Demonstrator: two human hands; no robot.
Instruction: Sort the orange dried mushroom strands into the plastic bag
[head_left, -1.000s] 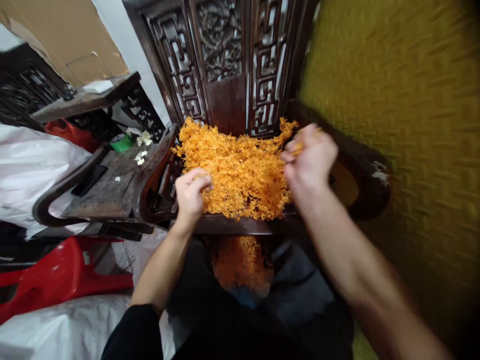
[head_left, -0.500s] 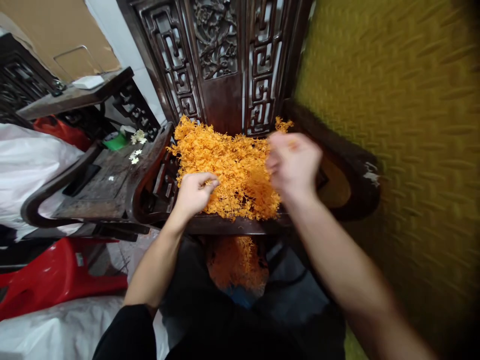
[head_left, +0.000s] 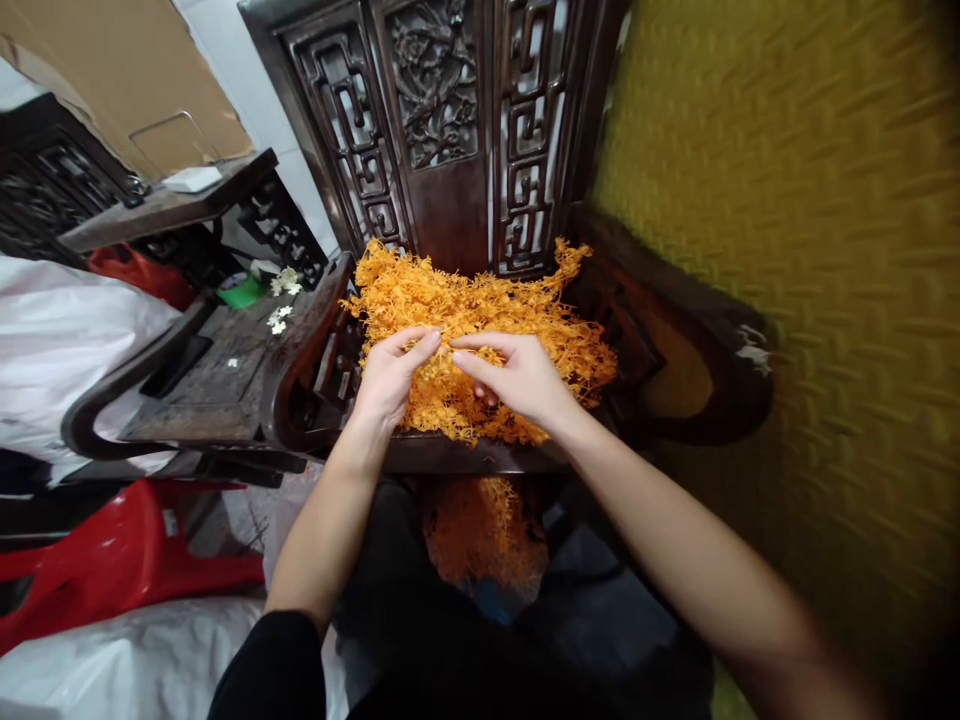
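A wide heap of frilly orange sprigs (head_left: 480,295), which look like artificial flowers, covers the seat of a dark carved wooden chair (head_left: 450,215). Over the front of this heap my two hands meet, fingertips almost touching. My left hand (head_left: 391,372) is closed in a pinch of thumb and forefinger. From the other side my right hand (head_left: 521,375) pinches too, its lower fingers curled under. A small orange bit seems to lie between the fingertips, but it blends with the heap behind, so what each hand holds is hard to make out.
Below the seat, between my legs, a bag of orange sprigs (head_left: 487,540) shows. On the left stand a second wooden chair (head_left: 202,410) with a green tape roll (head_left: 240,290) and pale flowers (head_left: 279,318), a red plastic stool (head_left: 142,560) and white sacks (head_left: 82,350). A yellow textured surface (head_left: 825,250) borders the right.
My right hand has come left and down from the heap's right side to meet my left hand. The heap's right part, hidden before, now shows. My left hand has moved slightly, still pinching.
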